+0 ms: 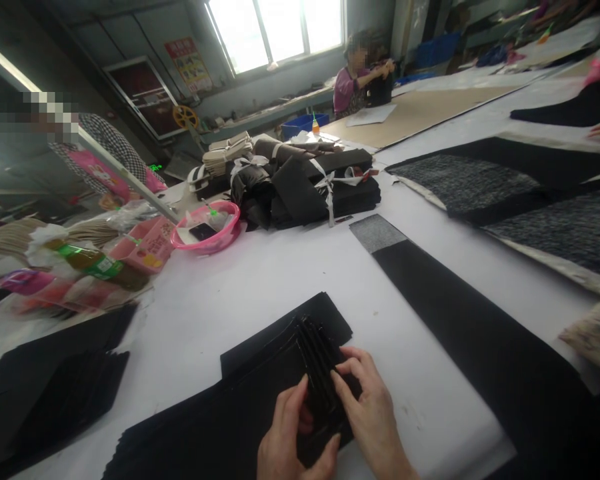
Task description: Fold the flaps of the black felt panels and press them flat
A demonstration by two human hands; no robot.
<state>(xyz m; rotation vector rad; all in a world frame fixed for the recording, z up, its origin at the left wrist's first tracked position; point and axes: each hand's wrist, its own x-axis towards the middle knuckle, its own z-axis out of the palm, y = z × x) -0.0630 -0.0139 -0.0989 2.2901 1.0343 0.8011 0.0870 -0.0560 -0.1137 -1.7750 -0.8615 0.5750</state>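
Note:
A bundle of narrow black strips with shiny edges (316,357) stands between my two hands, on top of black flat pieces (205,427). My left hand (293,437) pinches the near left side of the bundle with fingers and thumb bent. From the right, my right hand (373,407) presses thumb and fingers against the bundle's other side. Behind them a small stack of black rectangles (330,317) sticks out from under the larger pieces. Whether the strips are cloth or leather-like sheet, I cannot tell.
Another black stack (75,387) lies at left. A pink basin (207,243) holds a phone; tied black bundles (325,187) are beside it. A long black strip (445,300) crosses the right side of the white table (260,273). Co-workers stand at far left and back.

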